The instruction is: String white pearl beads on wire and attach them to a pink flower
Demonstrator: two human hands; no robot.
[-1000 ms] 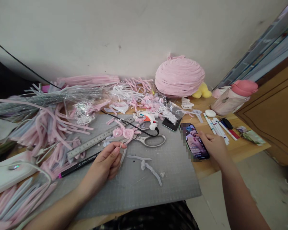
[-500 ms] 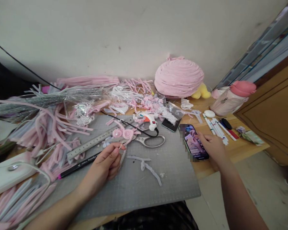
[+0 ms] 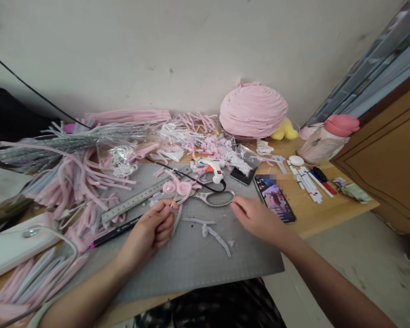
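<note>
In a closed pinch, my left hand (image 3: 157, 224) grips a thin whitish strand (image 3: 174, 200), whose lower part is hidden in the fingers. Just beyond those fingertips lie two rolled fuzzy pink roses (image 3: 183, 188), one with a pearl in its centre. A pair of scissors (image 3: 205, 197) rests beside them, blades partly covered. My right hand (image 3: 259, 221) is over the mat with its fingers curled together, near the scissors' handle loop; nothing shows in it. To its right lies a phone (image 3: 276, 200) with a lit screen. Pale fuzzy stem pieces (image 3: 218, 240) lie between the hands.
A grey cutting mat (image 3: 198, 273) bears a steel ruler (image 3: 133, 200), a black marker (image 3: 118, 231) and a white glue gun (image 3: 217, 171) with a black cord. Pink fuzzy stems (image 3: 61, 187) pile at left. Behind stand a pink yarn bundle (image 3: 254, 111) and a bottle (image 3: 323, 143).
My right hand has left the phone and moved left to beside the scissors' handle. My left hand keeps hold of the strand in nearly the same place. The view has shifted slightly.
</note>
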